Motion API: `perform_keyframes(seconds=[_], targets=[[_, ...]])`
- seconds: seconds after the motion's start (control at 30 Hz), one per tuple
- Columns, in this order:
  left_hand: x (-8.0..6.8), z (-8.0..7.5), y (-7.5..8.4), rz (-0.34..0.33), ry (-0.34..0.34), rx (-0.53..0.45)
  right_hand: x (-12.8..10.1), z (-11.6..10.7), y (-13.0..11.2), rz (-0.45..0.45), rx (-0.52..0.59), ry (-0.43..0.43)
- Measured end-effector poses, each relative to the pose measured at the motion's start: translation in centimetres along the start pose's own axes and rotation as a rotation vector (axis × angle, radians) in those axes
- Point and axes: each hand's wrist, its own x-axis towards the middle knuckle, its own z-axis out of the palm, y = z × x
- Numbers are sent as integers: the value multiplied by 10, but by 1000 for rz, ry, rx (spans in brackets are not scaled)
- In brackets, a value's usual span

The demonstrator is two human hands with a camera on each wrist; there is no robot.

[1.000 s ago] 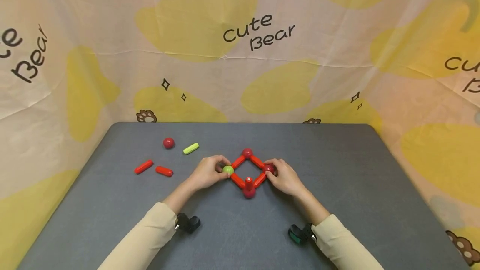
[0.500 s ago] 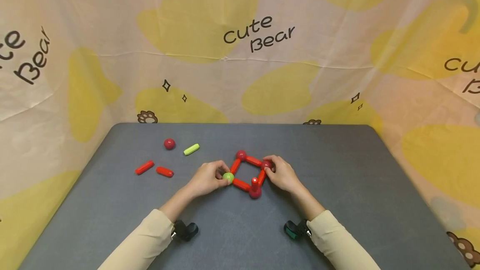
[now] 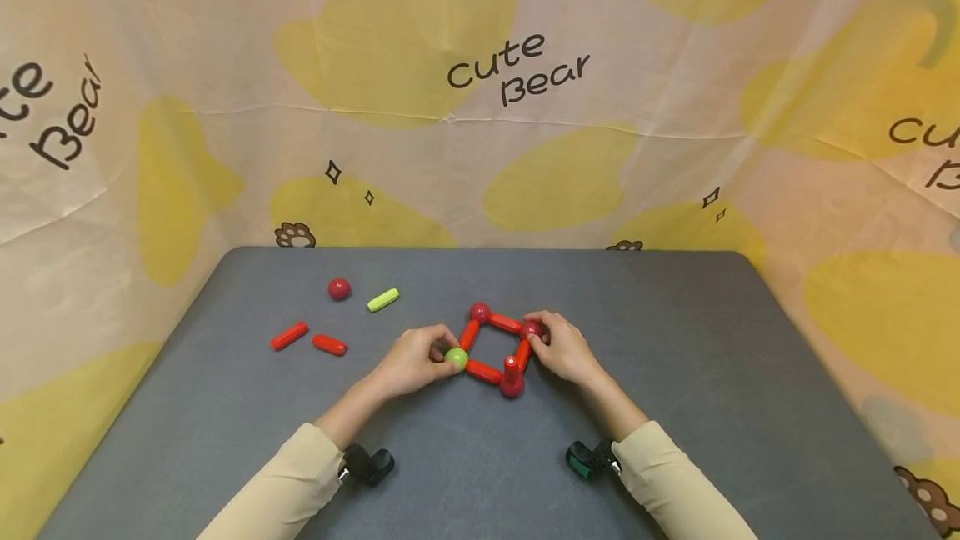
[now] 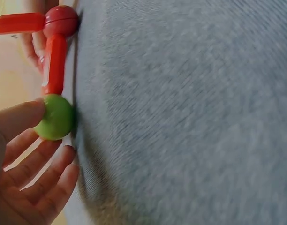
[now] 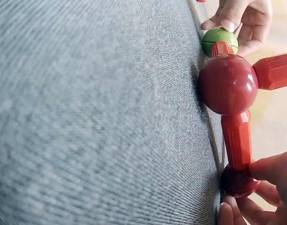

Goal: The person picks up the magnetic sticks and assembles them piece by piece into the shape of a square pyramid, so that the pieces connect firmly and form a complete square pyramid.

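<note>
A four-sided frame of red rods and balls lies on the grey table, one corner being a green ball (image 3: 456, 358). My left hand (image 3: 414, 361) pinches that green ball between thumb and fingers. At the opposite corner, my right hand (image 3: 566, 350) grips a red ball (image 5: 239, 180), partly covered by the fingers in the head view. The nearest corner is another red ball (image 3: 512, 387), from which a short red rod (image 3: 511, 366) stands upright. A further red ball (image 3: 480, 312) forms the far corner.
Left of the frame lie two loose red rods, one (image 3: 289, 336) beside the other (image 3: 330, 345). Behind them are a loose red ball (image 3: 339, 288) and a yellow-green rod (image 3: 383, 300). A printed cloth (image 3: 555, 165) hangs behind the table (image 3: 675, 307).
Both hands have turned the frame: its near corner has swung right and its far corner left. The green ball has come slightly nearer, and the right-hand ball has shifted slightly left and away.
</note>
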Motion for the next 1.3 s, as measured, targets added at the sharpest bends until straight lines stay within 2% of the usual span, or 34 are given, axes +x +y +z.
perform_keyframes(seconds=[0.17, 0.3, 0.53, 0.7, 0.83, 1.03, 1.3], targets=[[-6, -13, 0, 47, 17, 44, 1, 0, 1, 3, 1, -1], [-13, -31, -5, 30, 61, 43, 1, 1, 2, -2, 6, -4], [-31, -68, -20, -47, 208, 12, 2, 2, 3, -6, 11, -5], [-46, -89, -37, -111, 293, 58, 2, 2, 3, -9, 7, -1], [-56, -96, -52, -143, 321, 88, 1, 2, 3, -6, 6, 2], [-65, -100, -71, -199, 301, 114, 1, 2, 2, -5, 8, 6], [-65, -97, -85, -186, 272, 163, 1, 2, 2, 4, 1, 4]])
